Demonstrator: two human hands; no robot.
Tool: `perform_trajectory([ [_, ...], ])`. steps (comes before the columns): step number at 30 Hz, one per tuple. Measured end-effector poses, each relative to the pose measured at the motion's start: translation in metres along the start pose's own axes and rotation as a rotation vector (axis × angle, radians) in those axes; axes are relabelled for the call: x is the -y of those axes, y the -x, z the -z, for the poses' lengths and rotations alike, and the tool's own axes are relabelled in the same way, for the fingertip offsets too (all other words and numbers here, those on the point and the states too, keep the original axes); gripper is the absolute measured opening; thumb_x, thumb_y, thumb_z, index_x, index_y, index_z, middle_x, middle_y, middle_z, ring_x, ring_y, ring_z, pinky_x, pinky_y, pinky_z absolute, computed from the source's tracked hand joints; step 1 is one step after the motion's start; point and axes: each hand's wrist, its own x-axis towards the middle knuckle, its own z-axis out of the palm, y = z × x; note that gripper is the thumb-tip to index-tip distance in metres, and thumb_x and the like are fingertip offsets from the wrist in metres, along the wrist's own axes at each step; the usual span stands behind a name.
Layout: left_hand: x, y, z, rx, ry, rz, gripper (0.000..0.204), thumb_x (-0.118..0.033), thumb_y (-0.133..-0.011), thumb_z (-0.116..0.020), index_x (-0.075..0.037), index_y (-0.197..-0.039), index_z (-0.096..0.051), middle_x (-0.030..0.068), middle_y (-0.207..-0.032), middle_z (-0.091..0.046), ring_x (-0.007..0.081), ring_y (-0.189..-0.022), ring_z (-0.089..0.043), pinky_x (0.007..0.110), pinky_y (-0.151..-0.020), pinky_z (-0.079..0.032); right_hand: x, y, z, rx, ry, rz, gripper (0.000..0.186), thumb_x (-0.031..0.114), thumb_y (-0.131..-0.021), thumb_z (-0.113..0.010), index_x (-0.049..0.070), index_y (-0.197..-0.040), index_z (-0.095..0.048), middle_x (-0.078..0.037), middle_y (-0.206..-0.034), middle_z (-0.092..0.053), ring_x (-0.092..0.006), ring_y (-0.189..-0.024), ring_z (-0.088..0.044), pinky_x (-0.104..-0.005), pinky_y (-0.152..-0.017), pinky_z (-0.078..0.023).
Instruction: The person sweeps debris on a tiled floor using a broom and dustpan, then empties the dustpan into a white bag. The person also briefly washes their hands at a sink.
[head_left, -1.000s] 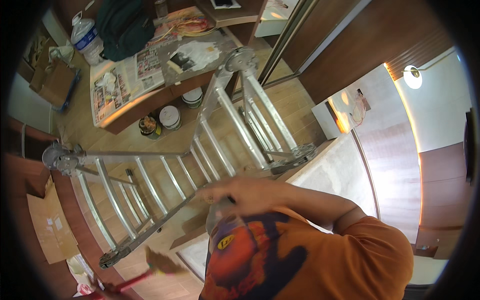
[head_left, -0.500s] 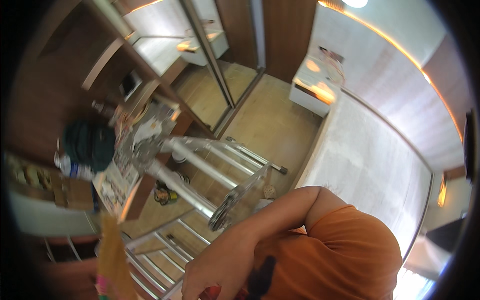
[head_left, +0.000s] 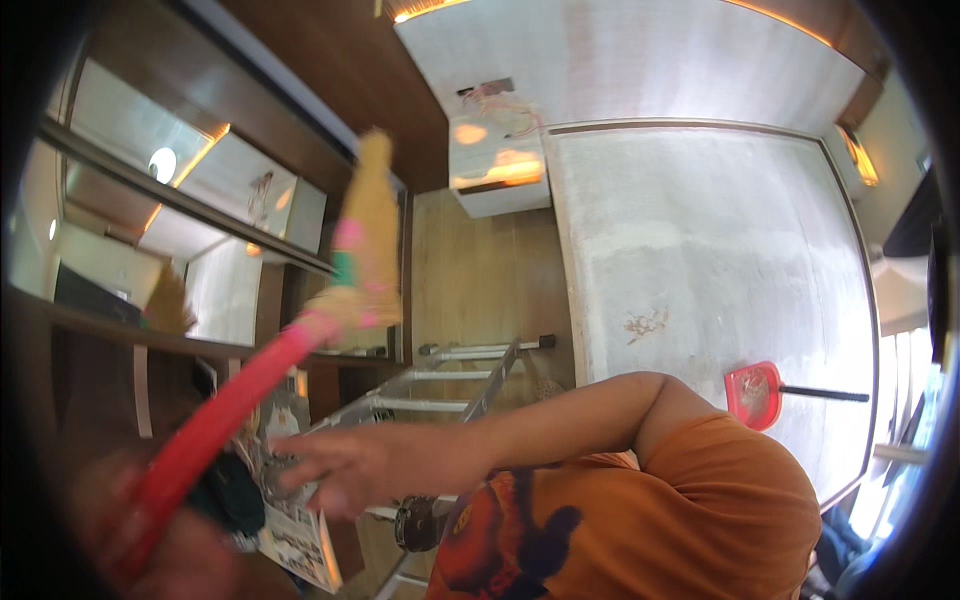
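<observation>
A broom with straw bristles (head_left: 372, 200) and pink and green bindings tilts up from the lower left, its red handle (head_left: 225, 410) blurred by motion. My left hand (head_left: 180, 560), smeared at the lower left edge, is closed around the lower part of that handle. To its right, my right hand (head_left: 345, 465) is stretched out with spread fingers and nothing in it, apart from the broom. Below and beyond my right arm stands an aluminium ladder (head_left: 425, 404), partly hidden by the arm.
A red dustpan (head_left: 755, 395) with debris lies on the pale platform (head_left: 700, 250) at right, near a small debris patch (head_left: 647, 325). A white box with loose wires (head_left: 497, 150) stands beyond. Mirrored doors (head_left: 220, 230) line the left; a cluttered desk (head_left: 330, 555) sits lower left.
The broom has swung upward from the lower left. My right hand, curled near something red before, has opened and moved up-left. My view has turned right, bringing the dustpan into sight.
</observation>
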Motion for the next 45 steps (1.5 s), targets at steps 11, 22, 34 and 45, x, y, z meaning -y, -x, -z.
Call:
perform_trajectory([
  [11,0.078,0.182,0.013,1.482,-0.389,0.817,0.059,-0.028,-0.096,-0.069,-0.004,-0.146,-0.050,0.0231,-0.139,-0.060,0.0344,-0.129,-0.058,0.038,-0.108,-0.043,-0.122,0.137,0.090,-1.046,-0.717,0.261,0.012,0.016,-0.095,-0.062,0.007,-0.102,-0.058,-0.004,-0.082,-0.062,-0.0144,-0.073,-0.063,-0.0310,-0.073,-0.055],
  [22,0.115,0.231,0.082,1.294,-0.189,1.191,0.037,-0.030,-0.101,-0.062,-0.001,-0.124,-0.071,0.0123,-0.118,-0.074,0.0206,-0.106,-0.067,0.033,-0.100,-0.048,-0.023,0.380,-0.032,-1.773,0.386,0.171,0.041,0.012,-0.092,-0.062,0.001,-0.130,-0.052,0.002,-0.067,-0.049,-0.0082,-0.045,-0.047,-0.0238,-0.043,-0.041],
  [34,0.253,0.315,0.239,1.462,-0.885,0.999,0.040,-0.034,-0.100,-0.057,0.006,-0.099,-0.061,0.0207,-0.086,-0.062,0.0291,-0.079,-0.061,0.046,-0.075,-0.044,-0.034,0.600,-0.153,-2.889,0.745,-0.329,0.022,0.017,-0.084,-0.069,0.006,-0.102,-0.074,-0.008,-0.073,-0.066,-0.0170,-0.058,-0.063,-0.0341,-0.052,-0.050],
  [45,0.226,0.293,0.224,1.353,-0.840,1.303,0.046,-0.028,-0.104,-0.051,-0.003,-0.142,-0.052,0.0159,-0.135,-0.061,0.0324,-0.121,-0.061,0.047,-0.106,-0.046,-0.057,0.799,-0.134,-3.101,0.642,-0.286,0.036,0.008,-0.084,-0.075,0.007,-0.119,-0.072,-0.010,-0.080,-0.071,-0.0176,-0.062,-0.069,-0.0318,-0.056,-0.055],
])
